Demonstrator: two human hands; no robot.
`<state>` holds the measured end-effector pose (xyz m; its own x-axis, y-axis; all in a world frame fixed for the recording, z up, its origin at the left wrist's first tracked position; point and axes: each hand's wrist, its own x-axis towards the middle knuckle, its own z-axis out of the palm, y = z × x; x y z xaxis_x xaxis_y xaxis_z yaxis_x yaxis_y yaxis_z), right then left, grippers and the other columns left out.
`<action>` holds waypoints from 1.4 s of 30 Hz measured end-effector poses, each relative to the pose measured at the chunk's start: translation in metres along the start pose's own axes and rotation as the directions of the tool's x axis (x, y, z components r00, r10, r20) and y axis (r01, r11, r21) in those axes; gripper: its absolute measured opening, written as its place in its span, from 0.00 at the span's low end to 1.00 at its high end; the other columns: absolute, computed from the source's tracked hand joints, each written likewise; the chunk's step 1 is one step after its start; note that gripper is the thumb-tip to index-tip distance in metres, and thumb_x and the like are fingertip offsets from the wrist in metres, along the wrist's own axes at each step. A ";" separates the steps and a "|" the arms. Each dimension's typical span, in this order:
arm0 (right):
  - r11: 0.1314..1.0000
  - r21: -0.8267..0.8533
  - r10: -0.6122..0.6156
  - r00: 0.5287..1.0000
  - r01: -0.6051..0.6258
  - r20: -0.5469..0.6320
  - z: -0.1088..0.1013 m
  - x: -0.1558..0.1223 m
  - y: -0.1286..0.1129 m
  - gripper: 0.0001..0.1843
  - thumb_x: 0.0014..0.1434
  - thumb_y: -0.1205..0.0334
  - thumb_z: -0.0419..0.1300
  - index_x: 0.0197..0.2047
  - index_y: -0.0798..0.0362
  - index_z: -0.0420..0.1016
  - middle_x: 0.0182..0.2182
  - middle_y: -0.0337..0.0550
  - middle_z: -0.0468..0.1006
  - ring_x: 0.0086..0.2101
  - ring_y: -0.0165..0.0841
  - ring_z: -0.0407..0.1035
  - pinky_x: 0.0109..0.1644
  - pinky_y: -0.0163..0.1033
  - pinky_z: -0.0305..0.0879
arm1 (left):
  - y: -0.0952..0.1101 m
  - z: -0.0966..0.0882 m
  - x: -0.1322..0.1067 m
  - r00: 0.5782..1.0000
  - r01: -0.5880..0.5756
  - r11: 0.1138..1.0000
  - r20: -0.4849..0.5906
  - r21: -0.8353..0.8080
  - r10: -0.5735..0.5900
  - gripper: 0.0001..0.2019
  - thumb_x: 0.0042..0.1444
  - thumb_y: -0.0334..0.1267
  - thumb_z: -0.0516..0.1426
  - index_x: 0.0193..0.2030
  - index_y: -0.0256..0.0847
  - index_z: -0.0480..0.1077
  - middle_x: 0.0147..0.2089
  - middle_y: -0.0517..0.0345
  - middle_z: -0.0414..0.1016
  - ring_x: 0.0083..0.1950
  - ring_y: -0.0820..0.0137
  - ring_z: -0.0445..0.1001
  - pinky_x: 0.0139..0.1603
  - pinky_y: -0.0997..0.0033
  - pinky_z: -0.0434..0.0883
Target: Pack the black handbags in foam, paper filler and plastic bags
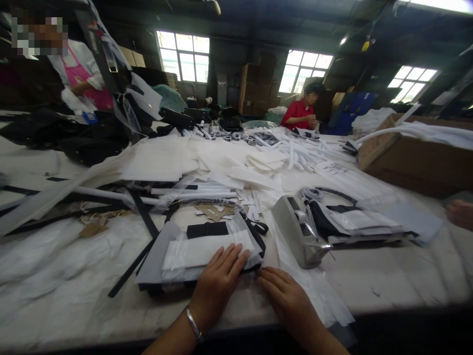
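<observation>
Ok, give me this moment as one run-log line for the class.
left hand: flat on white packet atop black bag | right hand: fingertips at bag's near right corner | tape dispenser: right of bag

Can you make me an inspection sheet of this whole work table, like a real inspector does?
Surface: pale table, largely covered with materials.
Job's things: black bag lying flat, with a white sheet on top.
Clutter: loose white sheets, black straps, brown card pieces; a grey tape dispenser beside a second black bag.
Hands: left hand flat on the white sheet; right hand at the black bag's near right corner, grip unclear.
Cables: nothing seen on the table that is clearly a cable.
Surroundings: a person in a pink apron, another in a red top, someone's hand at the right edge, bright windows.
</observation>
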<state>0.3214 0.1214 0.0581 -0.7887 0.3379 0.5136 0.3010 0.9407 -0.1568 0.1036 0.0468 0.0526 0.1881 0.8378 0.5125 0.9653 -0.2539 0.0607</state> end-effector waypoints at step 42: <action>0.979 0.188 -0.099 0.990 0.078 0.101 -0.040 0.089 0.016 0.09 0.66 0.70 0.55 0.42 0.52 0.76 0.30 0.41 0.80 0.31 0.32 0.73 0.37 0.37 0.69 | 0.004 -0.001 0.003 0.990 0.005 0.995 -0.137 -0.099 -0.018 0.16 0.70 0.32 0.47 0.58 0.38 0.69 0.55 0.53 0.77 0.58 0.63 0.73 0.62 0.54 0.69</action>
<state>0.2775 0.1656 0.1345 -0.8646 0.2449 0.4386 0.1322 0.9532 -0.2718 0.1078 0.0477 0.0548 0.1439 0.7683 0.6237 0.9437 -0.2963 0.1473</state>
